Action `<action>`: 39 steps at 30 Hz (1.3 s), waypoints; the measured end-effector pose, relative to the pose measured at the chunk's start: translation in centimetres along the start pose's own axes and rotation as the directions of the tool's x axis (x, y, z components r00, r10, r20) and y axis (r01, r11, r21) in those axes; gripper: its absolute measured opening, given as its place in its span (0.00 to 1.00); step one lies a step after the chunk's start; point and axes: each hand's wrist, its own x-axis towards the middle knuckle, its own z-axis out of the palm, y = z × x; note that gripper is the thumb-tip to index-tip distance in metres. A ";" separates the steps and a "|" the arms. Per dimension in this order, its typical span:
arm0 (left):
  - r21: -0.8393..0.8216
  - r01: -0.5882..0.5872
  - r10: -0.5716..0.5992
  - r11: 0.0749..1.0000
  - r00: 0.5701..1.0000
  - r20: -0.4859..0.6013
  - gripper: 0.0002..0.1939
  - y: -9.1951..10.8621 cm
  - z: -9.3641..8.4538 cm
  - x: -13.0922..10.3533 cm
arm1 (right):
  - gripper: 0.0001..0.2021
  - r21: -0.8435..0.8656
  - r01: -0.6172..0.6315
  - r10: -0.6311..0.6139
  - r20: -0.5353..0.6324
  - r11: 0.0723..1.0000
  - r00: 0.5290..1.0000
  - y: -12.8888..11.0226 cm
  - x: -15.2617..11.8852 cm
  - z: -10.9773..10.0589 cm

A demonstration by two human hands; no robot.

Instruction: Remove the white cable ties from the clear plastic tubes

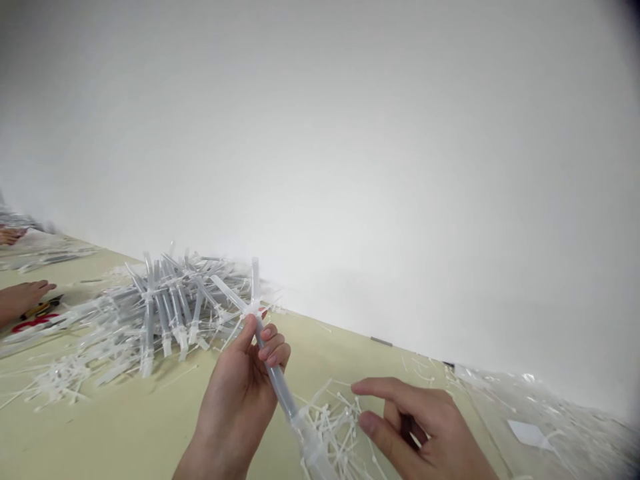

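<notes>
My left hand (250, 380) is wrapped round a clear plastic tube assembly (283, 390), its thumb near the white joint where two shorter tube ends branch upward. The tube slants down to the right, its lower end over a loose heap of white cable ties (337, 427). Just right of that heap is my right hand (413, 423), thumb and forefinger apart, with nothing visible between them. A large pile of similar tube assemblies (175, 307) lies to the left of my left hand.
More white ties (63, 380) lie at the left. Red-handled scissors (35, 323) and a yellow-black tool (43, 308) sit beside another person's hand (25, 297). Clear plastic bags (565, 413) cover the right side. A white wall (350, 167) rises behind the table (130, 433).
</notes>
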 end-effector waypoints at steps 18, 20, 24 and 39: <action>0.028 0.062 -0.062 0.998 0.998 -0.022 0.05 -0.9 0.4 -0.6 | 0.39 0.516 -0.190 -0.123 0.512 0.835 0.850 0.4 0.7 1.8; 0.055 0.051 -0.050 0.997 0.999 -0.018 0.05 -0.9 0.4 -0.6 | 0.36 0.483 -0.182 -0.095 0.493 0.857 0.865 0.0 0.4 1.6; 0.090 0.048 -0.046 0.995 0.998 -0.032 0.05 -1.0 0.3 -0.5 | 0.32 0.406 -0.132 -0.047 0.402 0.904 0.914 -0.3 0.0 1.8; 0.105 -0.014 0.020 0.994 0.998 -0.061 0.04 -1.4 0.4 -0.5 | 0.42 0.249 -0.107 -0.006 0.415 0.963 0.910 0.9 -0.6 3.8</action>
